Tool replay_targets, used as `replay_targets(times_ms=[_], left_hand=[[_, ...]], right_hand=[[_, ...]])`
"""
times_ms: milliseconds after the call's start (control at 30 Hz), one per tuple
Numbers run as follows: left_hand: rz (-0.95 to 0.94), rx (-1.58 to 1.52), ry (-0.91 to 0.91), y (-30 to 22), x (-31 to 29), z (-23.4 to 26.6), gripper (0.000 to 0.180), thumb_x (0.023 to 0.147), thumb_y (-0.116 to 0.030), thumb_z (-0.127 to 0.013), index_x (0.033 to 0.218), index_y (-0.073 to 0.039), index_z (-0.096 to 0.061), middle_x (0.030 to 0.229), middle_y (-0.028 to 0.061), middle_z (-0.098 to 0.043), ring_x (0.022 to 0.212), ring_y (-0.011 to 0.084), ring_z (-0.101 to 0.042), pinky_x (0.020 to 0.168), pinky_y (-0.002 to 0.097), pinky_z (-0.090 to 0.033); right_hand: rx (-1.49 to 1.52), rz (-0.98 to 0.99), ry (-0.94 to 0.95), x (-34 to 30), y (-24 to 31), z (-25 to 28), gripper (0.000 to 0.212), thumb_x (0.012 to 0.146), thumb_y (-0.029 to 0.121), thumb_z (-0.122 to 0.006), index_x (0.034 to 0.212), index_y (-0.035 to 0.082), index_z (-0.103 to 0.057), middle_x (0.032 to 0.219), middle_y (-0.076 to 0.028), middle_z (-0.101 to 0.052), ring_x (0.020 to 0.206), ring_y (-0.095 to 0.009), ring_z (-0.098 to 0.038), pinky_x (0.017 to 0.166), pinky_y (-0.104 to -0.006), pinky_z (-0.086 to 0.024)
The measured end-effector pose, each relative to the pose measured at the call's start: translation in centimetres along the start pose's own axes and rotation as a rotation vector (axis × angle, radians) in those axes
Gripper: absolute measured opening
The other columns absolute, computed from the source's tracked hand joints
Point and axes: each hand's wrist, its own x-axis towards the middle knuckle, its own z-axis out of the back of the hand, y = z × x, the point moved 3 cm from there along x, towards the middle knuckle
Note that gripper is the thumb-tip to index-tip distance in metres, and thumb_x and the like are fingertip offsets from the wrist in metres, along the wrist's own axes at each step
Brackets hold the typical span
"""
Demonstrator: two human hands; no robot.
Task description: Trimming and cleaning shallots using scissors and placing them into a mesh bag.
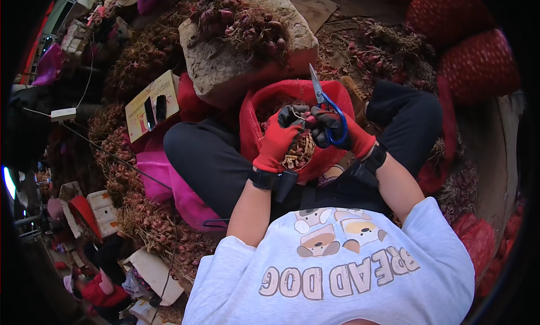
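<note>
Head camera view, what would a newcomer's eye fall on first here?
Probably the blue-handled scissors, near the centre, blades pointing up the picture from the red-gloved right hand. Below the hands, the open, bright red mesh sack sits between the person's bent legs. Next come the shallots: a bunch on the pale block beyond the sack, and a long heap on the left.

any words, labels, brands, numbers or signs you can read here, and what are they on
White T-shirt: large outlined capitals, upside down in this view; legible, but not copied out here.
Yellow printed carton: lettering too small and blurred to read.
No other text is readable.
</note>
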Motion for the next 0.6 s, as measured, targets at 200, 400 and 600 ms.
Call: replay_targets(times_ms=[200, 400, 600], left_hand=[[-0.091, 0.283, -0.153, 1.6, 0.2, 1.1, 0.02, 0.086, -0.011, -0.055, 0.103, -0.001, -0.057, 0.097, 0.005, -0.061, 0.078, 0.0126, -0.06, 0.072, 0.0252, -0.049], [0.012, 0.048, -0.012, 0.9, 0.9, 1.3, 0.03, 0.088, -0.015, -0.057, 0.114, -0.002, -0.055, 0.098, 0.0039, -0.061, 0.079, 0.0112, -0.059, 0.074, 0.0235, -0.048], [-0.07, 0.406, -0.15, 1.0, -0.2, 0.8, 0.017, 0.078, -0.007, -0.067, 0.093, -0.001, -0.061, 0.081, 0.0022, -0.062, 0.072, 0.009, -0.058, 0.069, 0.0232, -0.047]], right_hand=[[0.005, 0.049, -0.023, 0.7, -0.4, 1.4, 0.034, 0.087, 0.022, -0.059, 0.112, 0.0, -0.052, 0.089, -0.01, -0.062, 0.063, -0.012, -0.058, 0.051, -0.0245, -0.045], [-0.16, 0.133, 0.027, 0.3, 0.1, 1.5, 0.028, 0.085, 0.023, -0.061, 0.102, 0.0, -0.057, 0.076, -0.006, -0.06, 0.057, -0.01, -0.054, 0.049, -0.0237, -0.042], [-0.431, 0.147, -0.057, 0.1, 0.3, 0.3, 0.018, 0.082, 0.019, -0.065, 0.086, 0.001, -0.064, 0.063, -0.002, -0.057, 0.049, -0.007, -0.05, 0.044, -0.0214, -0.037]])
